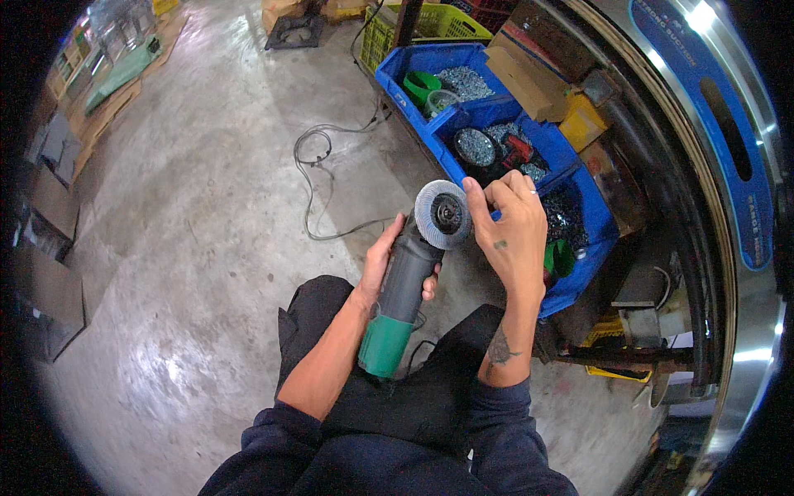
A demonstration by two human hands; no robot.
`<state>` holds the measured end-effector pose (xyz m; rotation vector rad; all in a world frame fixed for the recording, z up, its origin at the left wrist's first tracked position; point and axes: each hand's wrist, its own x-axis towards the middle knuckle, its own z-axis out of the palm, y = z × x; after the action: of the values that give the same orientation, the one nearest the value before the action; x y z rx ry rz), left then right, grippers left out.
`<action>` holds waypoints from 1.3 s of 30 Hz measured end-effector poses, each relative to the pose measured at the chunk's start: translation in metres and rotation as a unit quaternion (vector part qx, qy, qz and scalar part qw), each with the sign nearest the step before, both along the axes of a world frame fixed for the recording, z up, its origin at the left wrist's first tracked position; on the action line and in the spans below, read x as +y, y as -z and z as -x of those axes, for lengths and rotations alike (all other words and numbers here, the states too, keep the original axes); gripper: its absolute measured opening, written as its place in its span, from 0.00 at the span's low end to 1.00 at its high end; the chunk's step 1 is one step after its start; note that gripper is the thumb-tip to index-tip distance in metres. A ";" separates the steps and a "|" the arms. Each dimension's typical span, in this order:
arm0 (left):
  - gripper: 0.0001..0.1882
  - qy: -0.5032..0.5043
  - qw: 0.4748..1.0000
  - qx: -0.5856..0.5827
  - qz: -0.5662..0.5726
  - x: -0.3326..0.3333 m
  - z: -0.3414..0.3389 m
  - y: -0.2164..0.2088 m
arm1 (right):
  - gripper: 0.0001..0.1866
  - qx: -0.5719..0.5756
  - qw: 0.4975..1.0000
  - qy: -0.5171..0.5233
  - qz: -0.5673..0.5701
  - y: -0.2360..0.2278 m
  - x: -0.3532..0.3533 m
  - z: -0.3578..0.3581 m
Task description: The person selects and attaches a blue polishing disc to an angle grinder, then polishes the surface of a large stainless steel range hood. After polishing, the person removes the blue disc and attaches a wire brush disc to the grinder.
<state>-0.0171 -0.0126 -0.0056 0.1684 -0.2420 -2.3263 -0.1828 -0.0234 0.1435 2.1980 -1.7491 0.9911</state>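
An angle grinder (403,277) with a dark grey body and a green rear end is tilted upward in front of my lap. My left hand (382,255) is wrapped round its body, thumb on one side and fingertips showing on the other. At its head sits a round, pale grey disc (432,217) with a dark centre, facing up. My right hand (514,227) is beside the disc, its thumb at the upper right rim. The fingers of this hand are curled and their tips are hidden, so whatever they hold cannot be made out.
Blue bins (591,202) with small metal parts, green cups (422,84) and a red object (518,150) stand at the right. A dark cable (318,149) loops over the concrete floor (190,207). Yellow-green crate (447,23) behind; flattened cardboard (62,198) at the left; metal-edged bench (728,248) far right.
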 end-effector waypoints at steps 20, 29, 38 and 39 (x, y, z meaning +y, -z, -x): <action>0.39 -0.036 0.999 -0.024 0.004 -0.003 0.001 0.000 | 0.11 0.041 0.998 0.036 -0.026 0.013 -0.002 -0.002; 0.36 -0.153 0.980 -0.123 -0.026 -0.007 -0.012 -0.008 | 0.25 -0.170 0.927 -0.242 -0.228 0.050 -0.016 0.009; 0.35 -0.156 0.978 -0.137 0.003 -0.004 -0.020 -0.019 | 0.31 -0.392 0.821 -0.313 -0.273 0.079 -0.026 0.019; 0.35 -0.159 0.978 -0.135 0.005 -0.004 -0.020 -0.015 | 0.32 -0.396 0.818 -0.320 -0.267 0.079 -0.026 0.019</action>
<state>0.0029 -0.0162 0.0097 0.4846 -0.3347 -1.9797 -0.2022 -0.0496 0.0640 3.1635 -1.6973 2.0132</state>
